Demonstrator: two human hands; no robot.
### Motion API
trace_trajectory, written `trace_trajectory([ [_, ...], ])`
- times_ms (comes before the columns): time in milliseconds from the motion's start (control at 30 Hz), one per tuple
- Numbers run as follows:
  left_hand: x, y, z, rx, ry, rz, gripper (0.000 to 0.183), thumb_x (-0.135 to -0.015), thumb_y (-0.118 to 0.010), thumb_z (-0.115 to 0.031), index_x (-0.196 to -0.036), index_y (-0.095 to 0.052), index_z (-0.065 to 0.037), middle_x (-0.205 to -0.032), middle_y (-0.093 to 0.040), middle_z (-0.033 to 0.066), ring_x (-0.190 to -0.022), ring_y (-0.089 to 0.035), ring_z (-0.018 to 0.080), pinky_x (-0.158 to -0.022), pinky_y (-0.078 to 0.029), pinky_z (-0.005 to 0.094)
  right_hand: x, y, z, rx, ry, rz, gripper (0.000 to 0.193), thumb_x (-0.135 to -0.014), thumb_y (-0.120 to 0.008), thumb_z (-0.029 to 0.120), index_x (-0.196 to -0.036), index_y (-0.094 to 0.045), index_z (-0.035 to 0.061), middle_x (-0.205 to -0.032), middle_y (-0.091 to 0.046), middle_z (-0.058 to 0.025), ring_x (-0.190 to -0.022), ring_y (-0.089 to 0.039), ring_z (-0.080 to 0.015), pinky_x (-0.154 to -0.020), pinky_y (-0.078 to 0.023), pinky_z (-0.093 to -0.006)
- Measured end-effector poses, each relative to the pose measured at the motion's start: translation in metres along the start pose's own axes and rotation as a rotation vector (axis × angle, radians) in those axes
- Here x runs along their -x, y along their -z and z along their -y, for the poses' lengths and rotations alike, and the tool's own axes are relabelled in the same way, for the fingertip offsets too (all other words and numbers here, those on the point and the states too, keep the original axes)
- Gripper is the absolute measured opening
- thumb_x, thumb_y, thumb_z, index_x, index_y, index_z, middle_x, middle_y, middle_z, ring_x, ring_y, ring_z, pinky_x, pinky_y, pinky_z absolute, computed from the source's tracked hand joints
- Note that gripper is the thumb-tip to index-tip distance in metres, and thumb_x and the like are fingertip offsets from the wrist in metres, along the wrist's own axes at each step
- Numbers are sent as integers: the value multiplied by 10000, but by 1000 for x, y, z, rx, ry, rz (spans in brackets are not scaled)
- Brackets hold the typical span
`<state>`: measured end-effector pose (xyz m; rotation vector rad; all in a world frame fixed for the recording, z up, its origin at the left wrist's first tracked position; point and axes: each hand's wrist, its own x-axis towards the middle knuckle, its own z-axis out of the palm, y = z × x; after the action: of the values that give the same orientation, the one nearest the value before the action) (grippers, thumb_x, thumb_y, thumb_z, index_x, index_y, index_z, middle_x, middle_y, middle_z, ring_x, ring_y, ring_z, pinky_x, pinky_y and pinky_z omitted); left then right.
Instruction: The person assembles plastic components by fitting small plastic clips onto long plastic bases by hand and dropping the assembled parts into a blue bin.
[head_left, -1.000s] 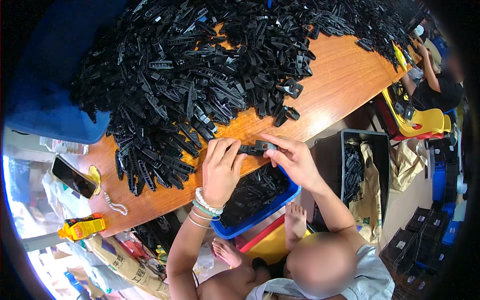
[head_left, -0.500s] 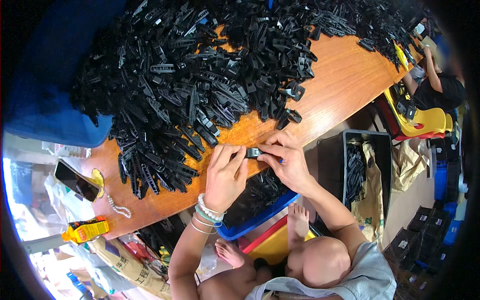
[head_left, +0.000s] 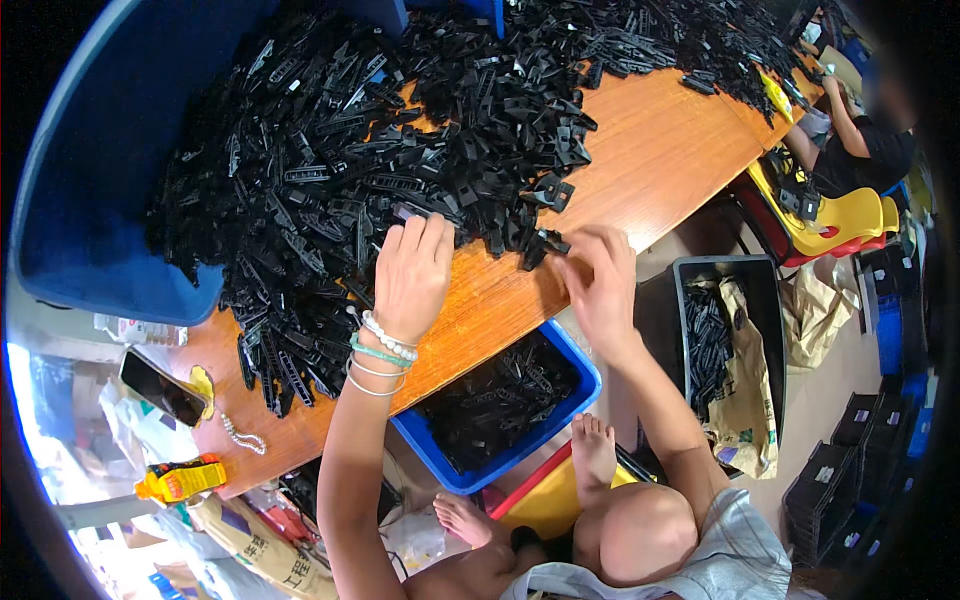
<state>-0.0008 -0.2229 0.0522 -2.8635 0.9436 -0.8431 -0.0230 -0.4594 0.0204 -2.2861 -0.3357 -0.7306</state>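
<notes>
A large heap of small black plastic parts (head_left: 330,200) covers the wooden table (head_left: 650,150). My left hand (head_left: 412,275), with beads and bangles at the wrist, reaches over the heap's near edge. Its fingers are bent and close together, with a shiny dark plastic part (head_left: 404,211) at the tips; the grip is partly hidden. My right hand (head_left: 605,290) is at the table's front edge, thumb and forefinger apart. Its fingertips are beside a small black part (head_left: 545,245) at the rim of the heap.
Below the table edge stands a blue bin (head_left: 580,400) holding black parts. Right of it, a black crate (head_left: 770,330) holds parts and a paper bag. A phone (head_left: 160,385), pearl strand (head_left: 240,437) and yellow-orange bottle (head_left: 185,480) are at left. Another person (head_left: 870,150) sits far right.
My hands have moved apart and toward the heap. The small black part they held together no longer shows between them. The view has shifted, showing more of the blue bin.
</notes>
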Motion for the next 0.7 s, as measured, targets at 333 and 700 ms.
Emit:
trace_trajectory([
  [333, 34, 31, -77, 424, 169, 146, 302, -778, -651, -46, -1079, -629, -30, -1026, -588, 102, -973, -539, 279, -849, -418, 381, 14, 1, -10, -450, -304, -36, 250, -918, -652, 81, -1161, -654, 21, -795, -628, -65, -665, -560, -107, -569, -437, -230],
  [700, 61, 24, -67, 708, 536, -14, 169, -776, -707, 23, -943, -692, 12, -933, -625, 116, -898, -579, 302, -800, -479, 387, 11, 28, 28, -480, -247, 654, 306, -836, -723, 51, -1136, -682, 7, -812, -636, -26, -641, -489, -61, -587, -419, -211],
])
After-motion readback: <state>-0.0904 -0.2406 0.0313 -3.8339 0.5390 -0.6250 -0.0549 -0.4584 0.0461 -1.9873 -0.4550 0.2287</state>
